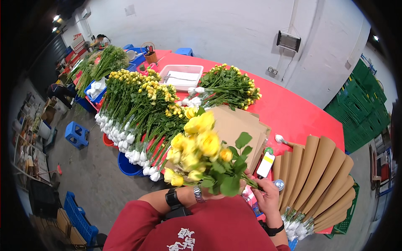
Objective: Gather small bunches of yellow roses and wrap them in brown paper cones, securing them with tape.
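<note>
A bunch of yellow roses [201, 147] with green leaves is held close in front of my chest, its blooms pointing up and left. My left hand [230, 188] is closed around the stems below the leaves and partly hidden by them. At the lower stem ends, the fingers of my right hand [267, 191] touch the stems; whether they grip them is unclear. Beyond the bunch lie flat sheets of brown kraft paper [235, 122]. A phone [265, 164] with a lit screen is just past my right hand, beside the top of a can [278, 184].
Kraft-wrapped bundles [317, 175] fan out at right. Rows of yellow flowers [135, 109] with white-wrapped stem ends cover the left of the red table [295, 109]. Behind stand a plastic tray [201, 70] and more flowers [229, 84]. Green crates [361, 106] are stacked right; people work far left.
</note>
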### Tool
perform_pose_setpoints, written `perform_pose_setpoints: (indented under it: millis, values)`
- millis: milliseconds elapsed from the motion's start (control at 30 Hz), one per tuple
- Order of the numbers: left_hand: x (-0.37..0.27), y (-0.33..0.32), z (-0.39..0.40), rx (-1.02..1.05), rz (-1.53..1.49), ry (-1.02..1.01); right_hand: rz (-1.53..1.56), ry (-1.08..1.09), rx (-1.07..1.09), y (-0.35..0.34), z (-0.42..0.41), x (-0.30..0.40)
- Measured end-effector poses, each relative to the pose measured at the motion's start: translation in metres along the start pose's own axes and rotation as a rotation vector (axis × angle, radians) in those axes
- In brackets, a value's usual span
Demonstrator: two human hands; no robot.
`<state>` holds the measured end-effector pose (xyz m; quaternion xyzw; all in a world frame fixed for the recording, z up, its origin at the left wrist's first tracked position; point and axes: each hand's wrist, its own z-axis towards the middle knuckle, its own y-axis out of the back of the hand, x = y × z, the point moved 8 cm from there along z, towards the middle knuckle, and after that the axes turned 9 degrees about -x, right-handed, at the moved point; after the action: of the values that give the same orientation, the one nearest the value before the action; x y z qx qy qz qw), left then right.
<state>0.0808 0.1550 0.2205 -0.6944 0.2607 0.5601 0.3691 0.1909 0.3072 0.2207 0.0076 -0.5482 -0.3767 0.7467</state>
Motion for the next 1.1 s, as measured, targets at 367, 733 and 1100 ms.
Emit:
perform_pose_setpoints:
  millis: [367, 733, 1100]
  values:
    - [-0.038, 0.006, 0.009, 0.077, -0.017, -0.145, -0.088, 0.116, -0.145, 0.009, -0.001, 0.0]
    - [-0.044, 0.007, -0.003, 0.087, 0.012, -0.227, -0.099, 0.099, -0.207, 0.012, -0.002, 0.003]
    - [-0.045, 0.002, -0.006, 0.096, 0.017, -0.273, -0.078, 0.076, -0.185, 0.01, 0.0, 0.001]
